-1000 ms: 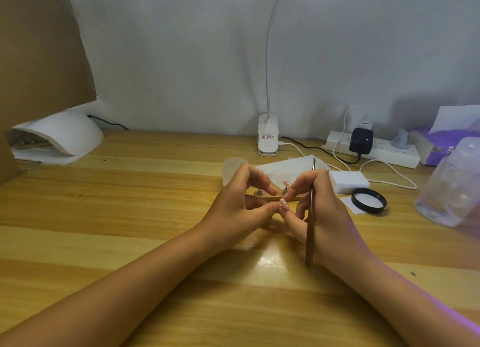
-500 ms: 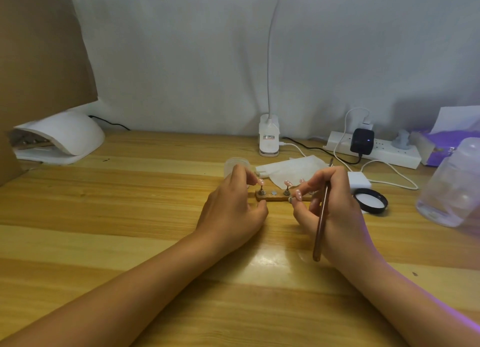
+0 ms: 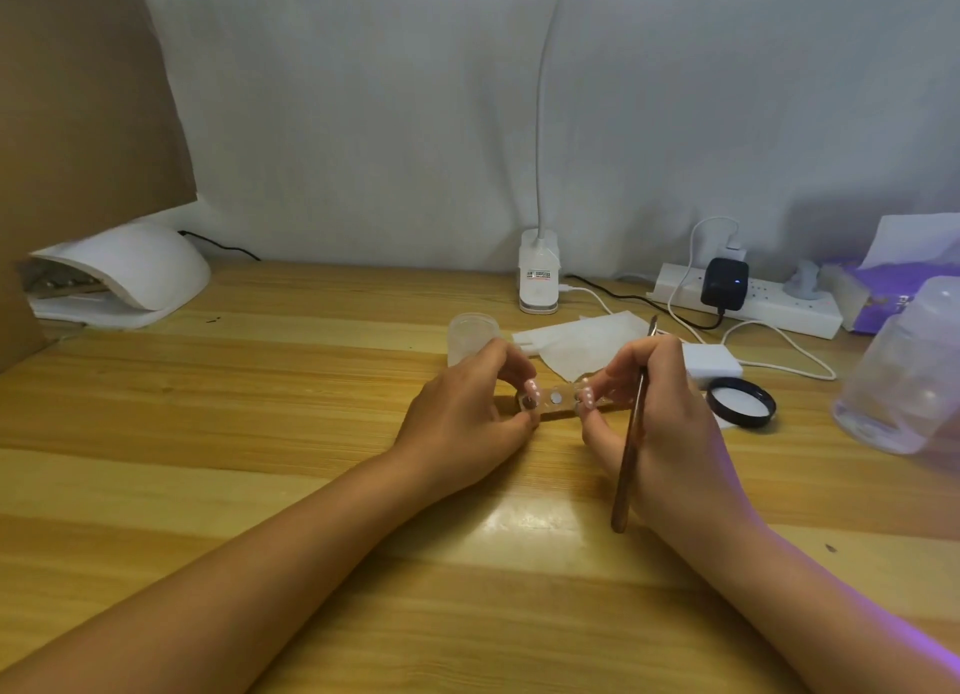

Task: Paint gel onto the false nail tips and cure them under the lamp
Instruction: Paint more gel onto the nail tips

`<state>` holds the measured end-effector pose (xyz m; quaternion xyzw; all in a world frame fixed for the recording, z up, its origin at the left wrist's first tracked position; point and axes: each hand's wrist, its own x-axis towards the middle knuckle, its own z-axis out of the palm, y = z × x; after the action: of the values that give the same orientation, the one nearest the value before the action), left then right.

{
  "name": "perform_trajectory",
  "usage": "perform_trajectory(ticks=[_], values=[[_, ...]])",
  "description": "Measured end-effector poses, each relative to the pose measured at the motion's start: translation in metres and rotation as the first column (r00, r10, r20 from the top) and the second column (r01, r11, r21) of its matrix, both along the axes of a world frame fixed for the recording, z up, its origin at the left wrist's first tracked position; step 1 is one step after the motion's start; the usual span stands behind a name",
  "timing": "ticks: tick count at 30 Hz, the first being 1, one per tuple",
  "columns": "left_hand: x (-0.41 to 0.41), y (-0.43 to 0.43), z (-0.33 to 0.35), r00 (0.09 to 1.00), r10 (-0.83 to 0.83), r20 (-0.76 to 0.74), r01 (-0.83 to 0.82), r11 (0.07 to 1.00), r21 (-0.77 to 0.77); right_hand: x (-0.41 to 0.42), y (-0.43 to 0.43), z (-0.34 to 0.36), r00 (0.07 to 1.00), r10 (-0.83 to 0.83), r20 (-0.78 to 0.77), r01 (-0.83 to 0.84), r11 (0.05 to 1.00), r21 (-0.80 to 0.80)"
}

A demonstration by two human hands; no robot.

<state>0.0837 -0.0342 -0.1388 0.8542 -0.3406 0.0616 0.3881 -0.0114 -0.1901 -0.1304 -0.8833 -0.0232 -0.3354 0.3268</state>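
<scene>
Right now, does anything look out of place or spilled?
No spill. On the wooden holder pinched by the left hand and right hand, the middle metal disc is bare; nail tips flank it.

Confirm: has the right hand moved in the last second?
Yes. The right hand, gripping the brush, shifted right toward the black lid, parting from the left hand it had touched.

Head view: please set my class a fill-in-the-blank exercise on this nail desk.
The right hand grips a brush and the holder's ___ end.
The left hand pinches its ___ end.
The white lamp stands far to the ___.
Missing: right, left, left.
</scene>
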Motion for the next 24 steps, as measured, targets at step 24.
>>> perform_trajectory(ticks=[24], values=[[-0.0079, -0.0016, -0.0005, 0.991, -0.048, 0.121, 0.041, 0.997, 0.059, -0.0019, 0.0015, -0.0056, 0.993, -0.078, -0.09, 0.058, 0.977, -0.207]])
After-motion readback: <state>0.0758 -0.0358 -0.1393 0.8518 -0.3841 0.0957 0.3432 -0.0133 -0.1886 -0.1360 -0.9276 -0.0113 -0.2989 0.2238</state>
